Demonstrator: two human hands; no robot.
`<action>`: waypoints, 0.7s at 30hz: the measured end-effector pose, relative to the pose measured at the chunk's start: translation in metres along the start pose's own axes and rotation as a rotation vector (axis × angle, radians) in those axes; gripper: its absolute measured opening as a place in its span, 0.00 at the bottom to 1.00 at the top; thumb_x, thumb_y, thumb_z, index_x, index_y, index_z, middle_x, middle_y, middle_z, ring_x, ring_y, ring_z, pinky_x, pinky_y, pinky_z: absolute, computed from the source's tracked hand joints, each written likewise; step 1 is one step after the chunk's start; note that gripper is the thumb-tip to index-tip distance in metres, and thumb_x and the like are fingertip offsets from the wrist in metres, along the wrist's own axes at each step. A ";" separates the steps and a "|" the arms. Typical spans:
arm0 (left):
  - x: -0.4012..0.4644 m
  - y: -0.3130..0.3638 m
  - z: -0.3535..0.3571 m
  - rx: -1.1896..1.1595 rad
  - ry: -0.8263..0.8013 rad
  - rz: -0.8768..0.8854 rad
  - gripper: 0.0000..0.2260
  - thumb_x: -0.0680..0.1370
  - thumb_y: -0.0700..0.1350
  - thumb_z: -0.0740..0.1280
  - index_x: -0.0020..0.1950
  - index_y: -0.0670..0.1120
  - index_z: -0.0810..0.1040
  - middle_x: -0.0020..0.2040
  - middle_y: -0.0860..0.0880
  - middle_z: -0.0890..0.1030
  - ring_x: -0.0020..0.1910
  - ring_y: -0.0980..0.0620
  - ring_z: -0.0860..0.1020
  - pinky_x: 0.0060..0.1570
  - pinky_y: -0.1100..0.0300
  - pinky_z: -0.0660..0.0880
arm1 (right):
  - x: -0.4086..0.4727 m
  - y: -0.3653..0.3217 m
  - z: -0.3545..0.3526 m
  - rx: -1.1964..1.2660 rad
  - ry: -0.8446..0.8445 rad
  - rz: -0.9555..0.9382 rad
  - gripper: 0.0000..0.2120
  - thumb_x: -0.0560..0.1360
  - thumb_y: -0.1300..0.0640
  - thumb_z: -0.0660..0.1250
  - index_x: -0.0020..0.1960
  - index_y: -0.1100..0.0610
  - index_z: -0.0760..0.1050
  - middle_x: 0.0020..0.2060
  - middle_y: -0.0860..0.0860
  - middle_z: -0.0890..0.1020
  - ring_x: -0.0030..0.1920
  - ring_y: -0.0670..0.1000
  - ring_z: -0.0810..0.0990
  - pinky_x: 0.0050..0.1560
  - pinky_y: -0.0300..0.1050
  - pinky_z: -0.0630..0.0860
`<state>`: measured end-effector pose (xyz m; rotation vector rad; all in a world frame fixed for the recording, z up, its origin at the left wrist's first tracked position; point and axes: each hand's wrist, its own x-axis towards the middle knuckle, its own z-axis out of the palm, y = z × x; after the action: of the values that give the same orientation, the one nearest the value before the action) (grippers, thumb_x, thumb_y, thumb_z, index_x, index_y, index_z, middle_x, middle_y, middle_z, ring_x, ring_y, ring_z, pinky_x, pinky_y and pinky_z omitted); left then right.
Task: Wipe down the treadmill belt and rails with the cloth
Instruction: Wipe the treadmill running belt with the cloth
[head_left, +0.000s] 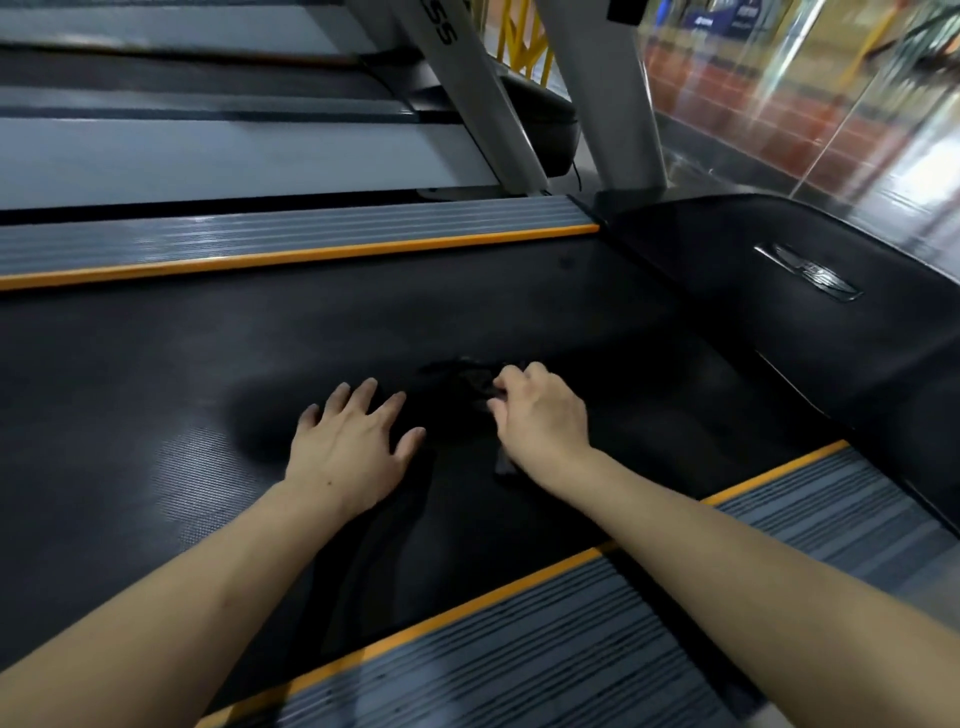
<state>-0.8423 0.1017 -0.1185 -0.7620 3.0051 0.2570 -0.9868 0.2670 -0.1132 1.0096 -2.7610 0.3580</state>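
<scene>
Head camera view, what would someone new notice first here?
Two bare forearms reach onto the black treadmill belt: the left hand lies flat with fingers spread, and the right hand grips a dark cloth that barely stands out from the belt. Orange-edged grey rails frame the belt on both sides.
</scene>
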 end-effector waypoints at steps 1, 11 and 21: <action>0.003 -0.004 0.000 -0.010 -0.001 -0.005 0.30 0.81 0.68 0.49 0.81 0.59 0.58 0.82 0.49 0.56 0.81 0.45 0.51 0.78 0.42 0.54 | 0.012 0.002 0.004 -0.010 -0.003 0.038 0.13 0.79 0.46 0.64 0.60 0.51 0.74 0.52 0.52 0.76 0.52 0.55 0.76 0.45 0.50 0.76; 0.078 -0.058 -0.008 0.063 0.040 -0.014 0.28 0.80 0.68 0.49 0.79 0.61 0.61 0.82 0.51 0.57 0.81 0.45 0.53 0.77 0.42 0.55 | 0.136 0.006 0.044 -0.094 0.021 0.166 0.11 0.81 0.48 0.60 0.59 0.53 0.73 0.54 0.56 0.75 0.52 0.58 0.74 0.41 0.48 0.68; 0.132 -0.133 -0.032 0.106 0.083 -0.077 0.25 0.81 0.66 0.51 0.75 0.59 0.67 0.77 0.51 0.66 0.77 0.48 0.61 0.73 0.45 0.62 | 0.254 -0.027 0.069 -0.035 0.008 0.297 0.16 0.74 0.52 0.72 0.60 0.52 0.75 0.58 0.56 0.76 0.60 0.60 0.73 0.55 0.55 0.74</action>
<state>-0.8950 -0.0807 -0.1168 -0.8969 3.0281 0.0648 -1.1658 0.0727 -0.1116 0.5868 -2.9001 0.3518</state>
